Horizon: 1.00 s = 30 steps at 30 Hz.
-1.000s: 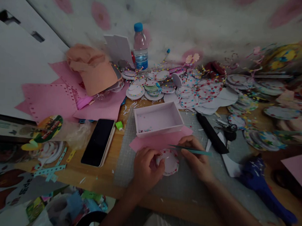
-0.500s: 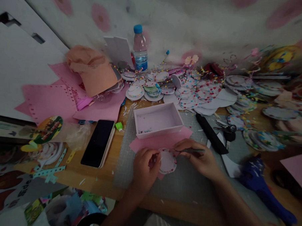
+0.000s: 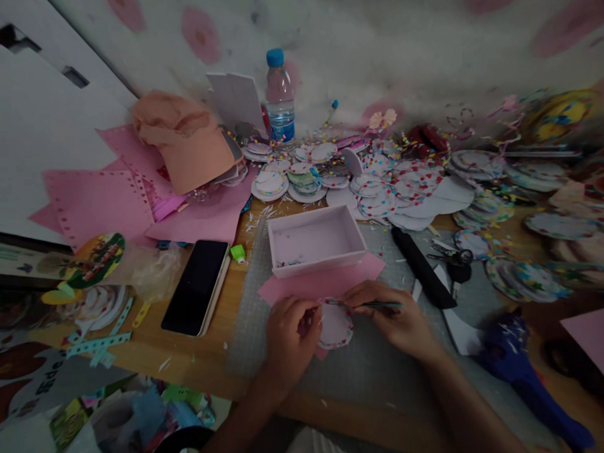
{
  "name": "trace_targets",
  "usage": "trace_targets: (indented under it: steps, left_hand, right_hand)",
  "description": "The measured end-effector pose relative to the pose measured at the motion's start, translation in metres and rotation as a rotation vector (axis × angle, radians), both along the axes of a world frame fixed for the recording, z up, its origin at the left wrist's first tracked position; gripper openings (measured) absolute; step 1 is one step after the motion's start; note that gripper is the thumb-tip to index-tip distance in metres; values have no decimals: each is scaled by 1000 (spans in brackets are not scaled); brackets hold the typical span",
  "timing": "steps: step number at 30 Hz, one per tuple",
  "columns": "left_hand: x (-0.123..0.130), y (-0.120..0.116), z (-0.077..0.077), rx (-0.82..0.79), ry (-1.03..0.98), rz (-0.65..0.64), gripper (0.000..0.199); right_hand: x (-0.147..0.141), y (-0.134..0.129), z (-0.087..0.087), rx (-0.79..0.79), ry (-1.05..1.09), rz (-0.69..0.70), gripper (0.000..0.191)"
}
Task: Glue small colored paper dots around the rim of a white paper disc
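Note:
A small white paper disc (image 3: 335, 326) with red bits around its rim is pinched at its left edge by my left hand (image 3: 292, 333), fingers closed. My right hand (image 3: 395, 321) is closed around a thin dark tool (image 3: 383, 304), possibly tweezers. Its fingertips meet the upper right rim of the disc; what lies between them is too small to make out. Under and behind the disc is a pink sheet (image 3: 324, 283). On that sheet's far part stands an open white box (image 3: 316, 240) with small bits inside.
A phone (image 3: 197, 287) lies left on the wooden desk. To the right are a black pouch-like bar (image 3: 423, 267), keys (image 3: 455, 254) and a blue glue gun (image 3: 514, 356). Decorated discs (image 3: 373, 189) pile up at the back beside a water bottle (image 3: 280, 99) and a peach cap (image 3: 180, 138).
My right hand has shifted slightly left, closer in over the disc's rim, and the tool has moved with it. My left hand and the disc stay in place.

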<state>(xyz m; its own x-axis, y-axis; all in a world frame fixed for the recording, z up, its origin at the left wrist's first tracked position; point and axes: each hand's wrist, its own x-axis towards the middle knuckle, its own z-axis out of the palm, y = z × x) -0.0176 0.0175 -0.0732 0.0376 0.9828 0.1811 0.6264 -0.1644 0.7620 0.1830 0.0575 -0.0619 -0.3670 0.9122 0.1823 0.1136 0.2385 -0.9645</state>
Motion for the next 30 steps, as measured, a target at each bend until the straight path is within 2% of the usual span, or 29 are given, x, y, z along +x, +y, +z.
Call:
trace_targets:
  steps: [21, 27, 30]
  left_hand:
    - [0, 0, -3, -4, -35, 14, 8]
    - [0, -1, -5, -3, -53, 6, 12]
    - [-2, -2, 4, 15, -181, 69, 15]
  right_hand:
    - [0, -1, -5, -48, -24, 4, 8]
    - [2, 2, -3, -133, 71, -104, 9]
    - [3, 5, -7, -146, 157, -184, 10]
